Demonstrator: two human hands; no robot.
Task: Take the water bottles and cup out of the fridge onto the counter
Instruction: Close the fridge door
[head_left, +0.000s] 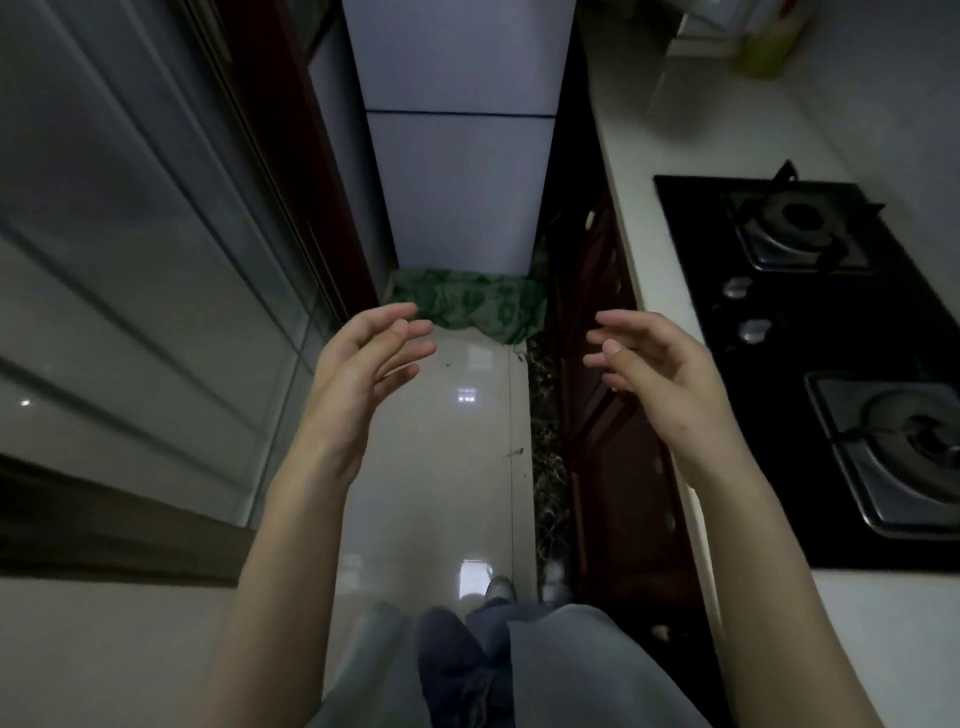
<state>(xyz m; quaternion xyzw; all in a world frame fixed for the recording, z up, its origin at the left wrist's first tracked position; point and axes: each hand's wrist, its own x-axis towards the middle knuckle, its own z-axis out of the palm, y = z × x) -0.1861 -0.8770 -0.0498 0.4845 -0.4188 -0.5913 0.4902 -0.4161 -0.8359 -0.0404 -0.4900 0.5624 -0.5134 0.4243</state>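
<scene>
Straight ahead of me, at the end of the narrow kitchen floor (441, 467), stands the pale fridge (457, 156) with both doors closed, so the bottles and cup are out of sight. At its foot lies a crumpled green cloth (472, 306). I hold both hands raised in front of me, palms turned toward each other. My left hand (363, 358) has its fingers loosely spread and slightly curled, holding nothing. My right hand (654, 358) is likewise spread and bare, just beside the edge of the white bench (639, 182). On that bench sits a black gas stove (810, 338) with two burners. Glass sliding doors (130, 260) run along my left.
</scene>
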